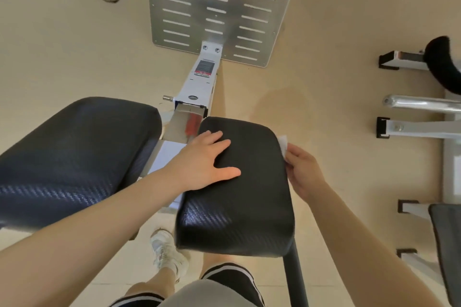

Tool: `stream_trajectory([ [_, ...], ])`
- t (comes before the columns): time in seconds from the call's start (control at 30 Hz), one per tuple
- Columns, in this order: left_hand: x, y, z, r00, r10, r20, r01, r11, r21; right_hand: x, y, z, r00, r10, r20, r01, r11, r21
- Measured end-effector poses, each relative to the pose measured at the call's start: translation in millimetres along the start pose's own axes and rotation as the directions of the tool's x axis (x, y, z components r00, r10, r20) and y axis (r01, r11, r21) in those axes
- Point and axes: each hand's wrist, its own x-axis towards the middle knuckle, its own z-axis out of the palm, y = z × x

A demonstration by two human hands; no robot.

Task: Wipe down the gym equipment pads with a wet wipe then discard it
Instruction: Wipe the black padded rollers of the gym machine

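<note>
Head view looks down on two black pads. One person's left hand [202,162] lies flat on the right pad [239,197], with its fingers spread wide and holding nothing. On that pad's right edge, the right hand [303,172] pinches a white wipe [283,143] and presses it to the side. Just beside it, the left pad [74,154] sits across a gap. A silver plate [217,10] with slots stands beyond them. Below, a white shoe [166,252] rests on the tan floor [324,82].

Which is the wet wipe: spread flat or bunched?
Bunched: the wet wipe sits crumpled in the right hand against the right pad edge.
</note>
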Motion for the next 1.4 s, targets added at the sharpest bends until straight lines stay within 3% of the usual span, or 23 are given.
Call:
stream_trajectory([
  [0.17,-3,9,-6,0.999,-0.033,0.036,0.032,0.999,0.030,-52,20,-14,0.992,0.074,0.102,-0.092,0.978,0.185],
  [0.3,-3,14,-7,0.999,-0.040,0.021,0.039,0.996,0.080,-38,15,-5,0.972,0.135,0.193,-0.173,0.966,0.195],
  [0.5,-27,13,8,0.996,0.048,-0.076,-0.037,0.990,0.137,-96,39,-24,0.980,0.060,0.189,-0.104,0.966,0.237],
  [0.63,-57,3,17,0.988,0.028,-0.152,-0.034,0.999,-0.035,-136,69,-16,0.996,-0.032,0.085,0.013,0.976,0.218],
  [0.8,-103,-9,35,0.961,0.026,-0.275,-0.070,0.986,-0.149,-130,63,2,0.998,-0.060,0.018,0.055,0.975,0.217],
  [0.9,-129,-20,51,0.958,-0.007,-0.286,-0.107,0.919,-0.380,-130,72,1,0.991,-0.120,-0.052,0.128,0.971,0.202],
  [1.0,-147,-26,71,0.956,-0.023,-0.292,-0.130,0.860,-0.493,-141,102,-2,0.984,-0.154,-0.087,0.174,0.940,0.295],
  [1.13,-152,-28,103,0.968,-0.089,-0.236,-0.082,0.775,-0.626,-153,147,7,0.991,-0.067,-0.118,0.097,0.957,0.273],
  [1.27,-147,-34,121,0.946,-0.179,-0.269,-0.071,0.698,-0.713,-149,174,16,0.995,0.065,-0.079,-0.026,0.909,0.415],
  [1.4,-135,-34,138,0.898,-0.318,-0.304,-0.085,0.553,-0.829,-137,195,18,0.988,0.147,-0.048,-0.099,0.840,0.533],
])
